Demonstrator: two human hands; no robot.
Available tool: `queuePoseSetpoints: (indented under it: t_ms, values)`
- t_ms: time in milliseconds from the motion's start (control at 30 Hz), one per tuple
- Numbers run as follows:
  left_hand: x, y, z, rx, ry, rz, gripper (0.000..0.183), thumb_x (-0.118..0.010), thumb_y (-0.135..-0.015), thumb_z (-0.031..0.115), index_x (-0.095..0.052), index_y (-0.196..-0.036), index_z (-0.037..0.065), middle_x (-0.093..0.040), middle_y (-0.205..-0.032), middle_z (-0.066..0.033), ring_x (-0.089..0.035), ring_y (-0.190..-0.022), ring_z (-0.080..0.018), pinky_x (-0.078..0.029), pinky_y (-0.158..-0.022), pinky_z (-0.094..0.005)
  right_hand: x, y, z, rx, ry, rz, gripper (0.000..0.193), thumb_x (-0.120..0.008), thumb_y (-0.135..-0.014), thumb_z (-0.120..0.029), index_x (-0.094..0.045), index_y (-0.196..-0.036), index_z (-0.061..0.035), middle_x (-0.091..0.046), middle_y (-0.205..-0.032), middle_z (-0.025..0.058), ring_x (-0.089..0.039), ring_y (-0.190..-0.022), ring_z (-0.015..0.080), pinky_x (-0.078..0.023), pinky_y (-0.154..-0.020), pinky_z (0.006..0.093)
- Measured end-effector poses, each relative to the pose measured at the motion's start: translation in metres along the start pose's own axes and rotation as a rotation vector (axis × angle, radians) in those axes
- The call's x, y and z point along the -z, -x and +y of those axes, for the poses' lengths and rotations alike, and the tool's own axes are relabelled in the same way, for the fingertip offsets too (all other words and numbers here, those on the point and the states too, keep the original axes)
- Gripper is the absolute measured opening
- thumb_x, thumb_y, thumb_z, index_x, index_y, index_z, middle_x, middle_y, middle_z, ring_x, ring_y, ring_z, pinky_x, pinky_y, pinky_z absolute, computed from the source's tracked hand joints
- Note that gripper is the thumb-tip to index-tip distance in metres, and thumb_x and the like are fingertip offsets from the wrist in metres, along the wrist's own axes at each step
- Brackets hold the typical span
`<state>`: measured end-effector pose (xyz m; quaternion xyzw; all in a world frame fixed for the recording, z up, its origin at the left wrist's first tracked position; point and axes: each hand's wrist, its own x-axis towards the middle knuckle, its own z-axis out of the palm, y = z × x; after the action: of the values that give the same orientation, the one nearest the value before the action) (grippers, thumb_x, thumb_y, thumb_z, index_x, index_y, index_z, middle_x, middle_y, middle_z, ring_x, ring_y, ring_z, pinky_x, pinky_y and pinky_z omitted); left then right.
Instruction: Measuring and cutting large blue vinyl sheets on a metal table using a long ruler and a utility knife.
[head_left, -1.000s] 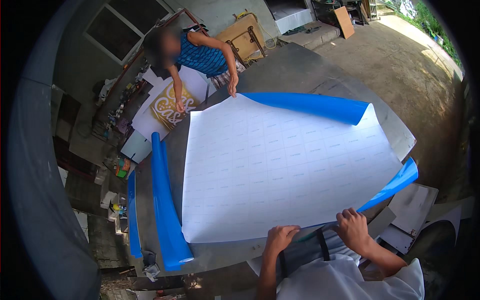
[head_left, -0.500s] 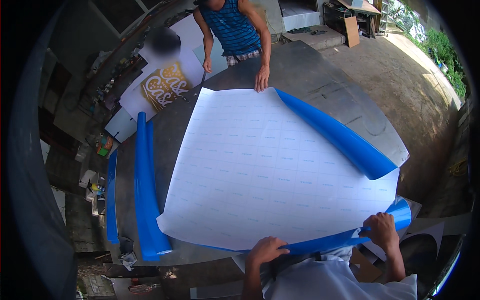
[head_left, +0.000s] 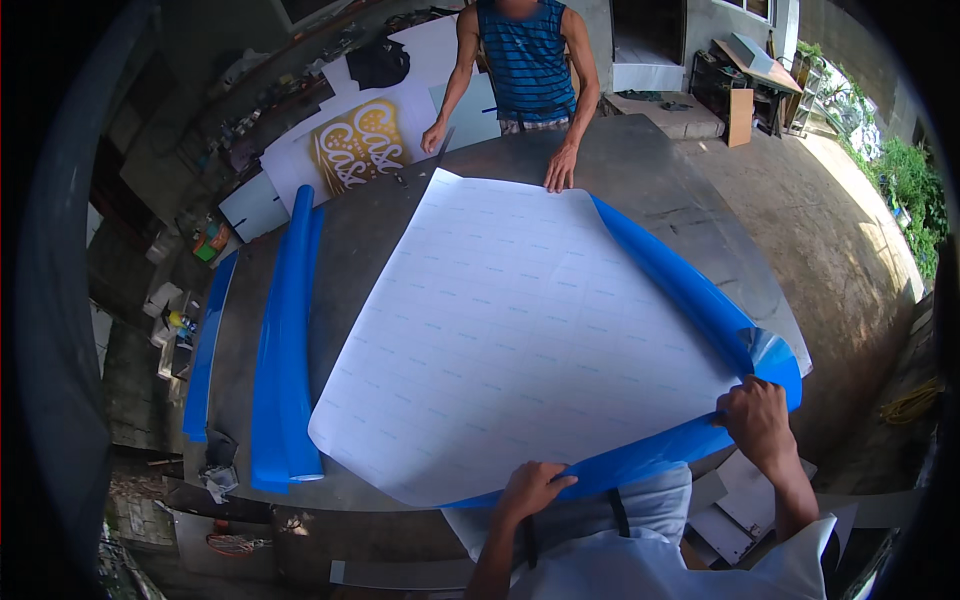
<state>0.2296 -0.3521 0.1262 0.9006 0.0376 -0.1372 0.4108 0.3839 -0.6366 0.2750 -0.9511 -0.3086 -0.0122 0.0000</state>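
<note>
A large blue vinyl sheet [head_left: 640, 462] lies backing-side up on a dark table; its white backing paper [head_left: 520, 330] carries rows of faint print. Along the near edge the blue face curls up over the backing. My left hand [head_left: 535, 488] is closed on this near edge, thumb pointing right. Farther right, my right hand [head_left: 755, 420] grips the near right corner in a closed fist, and the vinyl bunches up around it. The right side of the sheet is also curled inward, showing blue. Across the table, a co-worker's hand [head_left: 562, 168] presses on the far edge.
Blue vinyl rolls [head_left: 288, 360] lie on the table's left, with a narrower blue strip [head_left: 210, 350] beyond. The co-worker in a blue striped top [head_left: 522, 65] stands at the far side. A gold-and-white printed panel [head_left: 365, 140] leans behind the dark tabletop [head_left: 640, 160].
My right hand has moved forward and slightly left, bringing the near right corner in toward the curled right side. My left hand keeps its hold. The whole view has shifted.
</note>
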Motion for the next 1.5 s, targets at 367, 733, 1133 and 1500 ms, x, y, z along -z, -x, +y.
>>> queuePoseSetpoints:
  t_ms: [367, 733, 1133, 1500]
  values:
    - [-0.027, 0.005, -0.007, -0.040, 0.198, 0.397, 0.032, -0.064, -0.090, 0.034, -0.071, -0.097, 0.005, -0.062, -0.067, -0.0183, -0.063, -0.060, -0.0337, -0.047, -0.057, -0.0403, 0.039, -0.081, -0.036, 0.229, 0.296, 0.027, 0.012, -0.073, -0.074, -0.022, -0.072, -0.074, -0.0095, -0.069, -0.079, 0.0050, -0.064, -0.089, 0.0210, -0.052, -0.072, 0.0334]
    - [-0.028, -0.007, 0.008, 0.084, 0.189, 0.648, 0.033, -0.059, -0.092, 0.038, -0.071, -0.097, 0.007, -0.061, -0.061, -0.0153, -0.062, -0.056, -0.0336, -0.048, -0.056, -0.0416, 0.056, -0.141, -0.063, 0.380, 0.443, 0.126, 0.014, -0.073, -0.076, -0.021, -0.070, -0.073, -0.0074, -0.069, -0.079, 0.0076, -0.063, -0.093, 0.0213, -0.052, -0.075, 0.0324]
    - [-0.038, -0.048, 0.053, 0.038, 0.054, 1.022, 0.018, -0.063, -0.091, 0.024, -0.071, -0.103, 0.014, -0.070, -0.082, -0.0093, -0.066, -0.063, -0.0298, -0.050, -0.055, -0.0365, 0.093, -0.117, -0.036, 0.348, 0.234, 0.458, 0.008, -0.073, -0.066, -0.013, -0.068, -0.069, -0.0070, -0.065, -0.080, 0.0046, -0.061, -0.093, 0.0208, -0.049, -0.081, 0.0352]
    - [-0.084, -0.083, 0.067, -0.144, 0.095, 0.724, 0.031, -0.065, -0.079, 0.004, -0.067, -0.110, 0.010, -0.069, -0.106, -0.0081, -0.068, -0.092, -0.0266, -0.055, -0.074, -0.0358, -0.041, 0.028, 0.102, -0.373, -0.001, 0.437, 0.037, -0.078, -0.059, -0.003, -0.063, -0.094, -0.0048, -0.063, -0.103, 0.0098, -0.057, -0.107, 0.0320, -0.045, -0.091, 0.0428]
